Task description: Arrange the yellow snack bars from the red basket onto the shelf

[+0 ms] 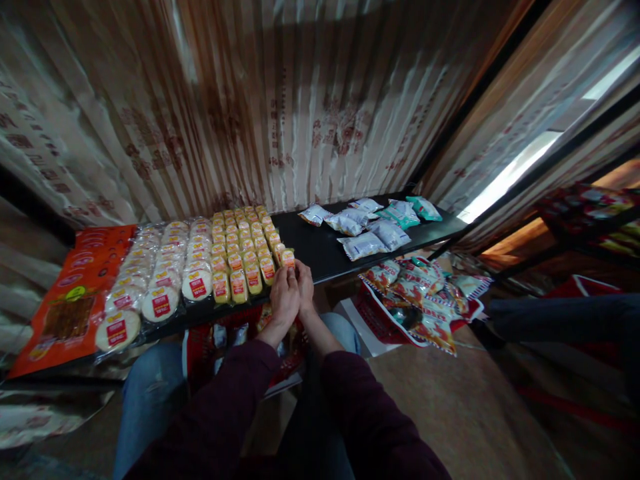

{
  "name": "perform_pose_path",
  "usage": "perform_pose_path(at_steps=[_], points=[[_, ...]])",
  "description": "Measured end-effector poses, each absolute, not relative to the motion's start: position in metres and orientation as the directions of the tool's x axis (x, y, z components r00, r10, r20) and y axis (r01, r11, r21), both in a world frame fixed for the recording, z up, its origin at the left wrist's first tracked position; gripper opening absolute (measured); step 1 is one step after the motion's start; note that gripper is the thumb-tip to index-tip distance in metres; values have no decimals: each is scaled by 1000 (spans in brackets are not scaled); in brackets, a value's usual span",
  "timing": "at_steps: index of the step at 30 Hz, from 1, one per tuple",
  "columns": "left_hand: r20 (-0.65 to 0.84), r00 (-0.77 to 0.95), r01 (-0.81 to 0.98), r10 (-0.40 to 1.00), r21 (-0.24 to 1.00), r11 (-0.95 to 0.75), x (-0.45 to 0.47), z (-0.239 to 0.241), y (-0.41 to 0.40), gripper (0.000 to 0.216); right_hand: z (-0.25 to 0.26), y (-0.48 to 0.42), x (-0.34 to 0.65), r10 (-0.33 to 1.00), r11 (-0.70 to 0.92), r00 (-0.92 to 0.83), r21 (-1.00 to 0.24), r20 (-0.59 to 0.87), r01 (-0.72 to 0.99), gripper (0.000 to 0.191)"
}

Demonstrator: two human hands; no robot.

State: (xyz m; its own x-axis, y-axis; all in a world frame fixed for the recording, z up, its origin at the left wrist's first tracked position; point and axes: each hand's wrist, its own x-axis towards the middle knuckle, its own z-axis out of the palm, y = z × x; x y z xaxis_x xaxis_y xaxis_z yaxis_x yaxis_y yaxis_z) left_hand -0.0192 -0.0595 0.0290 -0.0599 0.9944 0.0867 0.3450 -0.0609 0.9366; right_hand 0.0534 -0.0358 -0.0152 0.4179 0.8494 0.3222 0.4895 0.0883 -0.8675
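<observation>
A low black shelf [320, 250] carries rows of snack packs. My left hand [284, 297] and my right hand [304, 285] are pressed together at the shelf's front edge, fingers closed round a small yellow snack pack [289, 258] at the right end of the yellow pack rows [243, 250]. To the left lie rows of round white cakes with red labels [160, 273] and flat orange packets [75, 293]. Both sleeves are dark maroon.
White and teal bags [370, 227] lie on the shelf's right part. A heap of red and white snack bags [420, 293] sits below on the floor at the right. A patterned curtain [280, 107] hangs behind. More packs lie under the shelf by my knees.
</observation>
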Motion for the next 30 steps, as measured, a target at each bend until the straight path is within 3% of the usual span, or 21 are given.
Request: perform_pose_path(at_steps=[11, 17, 26, 30], points=[[102, -74, 415, 992, 908, -62, -8, 5, -59, 42, -19, -33, 58, 883, 81, 354, -841, 310, 535, 34], [211, 16, 458, 977, 867, -195, -9, 12, -69, 53, -22, -32, 58, 882, 123, 325, -833, 341, 539, 39], [242, 73, 507, 967, 826, -245, -15, 10, -73, 52, -21, -34, 71, 886, 163, 306, -850, 349, 500, 38], [281, 98, 531, 955, 797, -289, -16, 13, -80, 52, -17, -32, 73, 870, 130, 375, -882, 321, 453, 41]])
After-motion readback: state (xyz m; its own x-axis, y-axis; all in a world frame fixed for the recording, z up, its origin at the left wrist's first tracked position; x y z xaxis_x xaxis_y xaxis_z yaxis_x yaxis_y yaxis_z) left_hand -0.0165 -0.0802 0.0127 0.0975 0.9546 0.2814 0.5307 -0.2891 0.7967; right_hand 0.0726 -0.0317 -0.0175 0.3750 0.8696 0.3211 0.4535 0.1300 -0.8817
